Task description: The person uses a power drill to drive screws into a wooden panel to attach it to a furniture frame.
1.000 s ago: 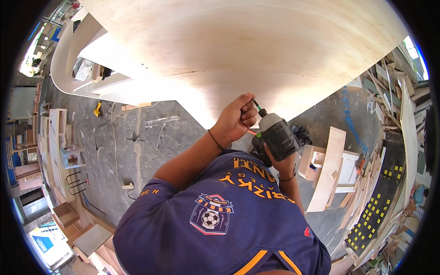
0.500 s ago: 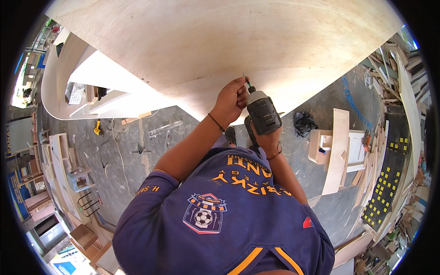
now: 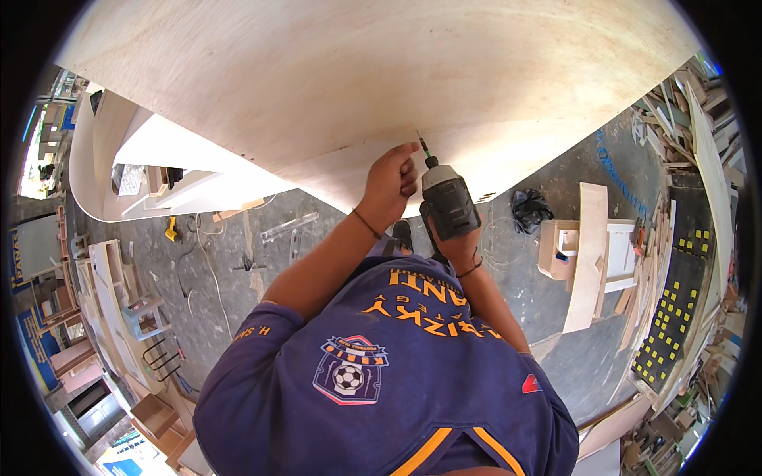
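My right hand (image 3: 462, 244) grips a black and grey cordless drill (image 3: 451, 202), which points away from me toward a large pale plywood panel (image 3: 381, 71). A slim bit (image 3: 426, 151) sticks out of its nose, with a thin screw (image 3: 420, 136) at the tip, by the panel's surface. Beside the bit is my left hand (image 3: 393, 184), its fingers curled and the index fingertip close to the bit. Whether anything lies inside those curled fingers is hidden.
A curved white wooden piece (image 3: 103, 159) stands at the left. On the grey floor lie a yellow-handled tool (image 3: 171, 229), a cable (image 3: 208, 270) and a black plastic bag (image 3: 530, 213). A small cabinet (image 3: 558, 250), a leaning board (image 3: 586, 262) and stacked timber offcuts (image 3: 675, 135) are to the right.
The drill and both hands have shifted slightly left in view. My left fingertips, earlier up at the screw, have drawn back a little beside the bit.
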Available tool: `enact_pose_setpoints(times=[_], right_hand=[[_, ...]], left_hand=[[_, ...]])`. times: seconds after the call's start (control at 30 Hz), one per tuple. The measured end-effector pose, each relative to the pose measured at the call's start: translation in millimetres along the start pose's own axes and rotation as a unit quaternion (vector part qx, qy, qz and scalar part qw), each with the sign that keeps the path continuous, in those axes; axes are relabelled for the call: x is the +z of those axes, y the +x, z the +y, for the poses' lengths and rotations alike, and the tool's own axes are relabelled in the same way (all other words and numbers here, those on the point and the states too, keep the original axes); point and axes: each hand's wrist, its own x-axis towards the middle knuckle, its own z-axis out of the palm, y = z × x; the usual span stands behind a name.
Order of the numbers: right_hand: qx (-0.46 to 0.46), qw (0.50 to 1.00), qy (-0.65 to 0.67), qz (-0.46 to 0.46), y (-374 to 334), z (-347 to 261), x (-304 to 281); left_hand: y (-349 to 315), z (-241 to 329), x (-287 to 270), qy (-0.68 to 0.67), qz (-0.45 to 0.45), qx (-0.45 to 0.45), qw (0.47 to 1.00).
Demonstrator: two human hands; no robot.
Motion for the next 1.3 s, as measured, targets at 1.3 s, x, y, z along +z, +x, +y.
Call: enact_pose_setpoints(times=[1.3], right_hand=[[0.148, 0.98, 0.135, -0.008, -12.5, 11.8, 12.5]], left_hand=[[-42.3, 198.9, -92.4, 0.668, 0.454, 0.526, 0.267]])
